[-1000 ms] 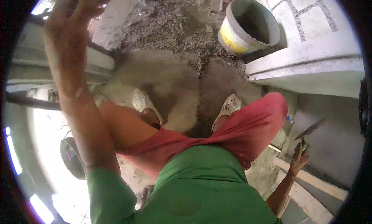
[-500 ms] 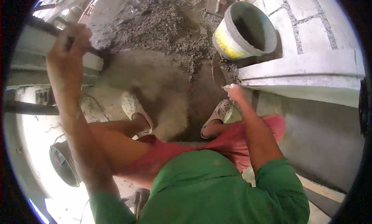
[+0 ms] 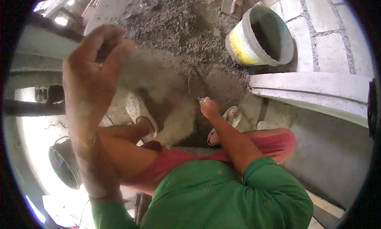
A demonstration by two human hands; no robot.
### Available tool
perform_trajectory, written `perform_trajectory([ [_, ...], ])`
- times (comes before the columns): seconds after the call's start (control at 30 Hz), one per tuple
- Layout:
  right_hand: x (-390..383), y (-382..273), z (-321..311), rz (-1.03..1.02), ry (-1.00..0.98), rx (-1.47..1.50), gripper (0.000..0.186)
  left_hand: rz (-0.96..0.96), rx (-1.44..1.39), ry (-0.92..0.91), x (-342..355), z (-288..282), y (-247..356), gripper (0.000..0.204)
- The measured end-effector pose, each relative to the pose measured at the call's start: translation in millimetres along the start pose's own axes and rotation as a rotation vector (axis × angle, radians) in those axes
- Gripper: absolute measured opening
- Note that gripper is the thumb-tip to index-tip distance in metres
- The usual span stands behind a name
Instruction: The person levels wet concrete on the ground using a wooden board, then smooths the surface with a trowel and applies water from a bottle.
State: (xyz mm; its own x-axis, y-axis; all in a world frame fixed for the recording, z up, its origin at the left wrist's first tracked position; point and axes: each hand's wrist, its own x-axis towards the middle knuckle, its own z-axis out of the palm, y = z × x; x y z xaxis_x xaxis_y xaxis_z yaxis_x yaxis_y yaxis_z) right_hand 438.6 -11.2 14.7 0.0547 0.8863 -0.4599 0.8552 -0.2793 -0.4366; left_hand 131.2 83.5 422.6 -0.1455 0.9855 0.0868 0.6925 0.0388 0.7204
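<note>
A small building site, in a house or similar: crumbly grey mortar (image 3: 170, 28) lies spread over the bare cement floor (image 3: 168, 80), and a smeared plastic bucket (image 3: 243, 46) stands beside a wall of pale blocks (image 3: 331, 50) with rough, unplastered joints. The washed-out glare at left may be daylight.
</note>
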Motion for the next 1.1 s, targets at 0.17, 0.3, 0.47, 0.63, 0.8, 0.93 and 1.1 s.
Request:
perform_trajectory([
  [0.17,-1.1,4.1,-10.2,-0.109,0.018,-0.137,0.032,0.049,-0.014,-0.016,0.1,4.6,3.3,0.028],
  [0.3,12.2,28.6,4.3,-0.225,0.012,-0.155,0.030,0.106,-0.019,-0.054,2.9,15.3,11.6,0.027],
  [0.47,10.8,78.9,-26.0,0.025,-0.003,-0.207,0.033,0.070,0.046,-0.064,5.6,15.2,4.4,0.027],
  [0.63,12.2,38.8,-61.3,0.030,0.152,-0.040,0.032,0.119,0.066,-0.060,1.1,9.0,2.6,0.026],
  [0.8,82.4,-10.3,-100.6,0.046,0.357,-0.102,0.034,0.096,0.062,-0.044,-1.2,1.4,1.3,0.027],
  [0.93,134.2,-4.3,-134.1,0.096,0.302,-0.237,0.031,0.092,0.087,-0.029,1.2,0.1,-9.2,0.030],
  [1.1,114.3,27.8,-113.3,-0.082,0.222,-0.413,0.023,0.017,0.024,-0.038,4.7,-5.0,-12.8,0.031],
])
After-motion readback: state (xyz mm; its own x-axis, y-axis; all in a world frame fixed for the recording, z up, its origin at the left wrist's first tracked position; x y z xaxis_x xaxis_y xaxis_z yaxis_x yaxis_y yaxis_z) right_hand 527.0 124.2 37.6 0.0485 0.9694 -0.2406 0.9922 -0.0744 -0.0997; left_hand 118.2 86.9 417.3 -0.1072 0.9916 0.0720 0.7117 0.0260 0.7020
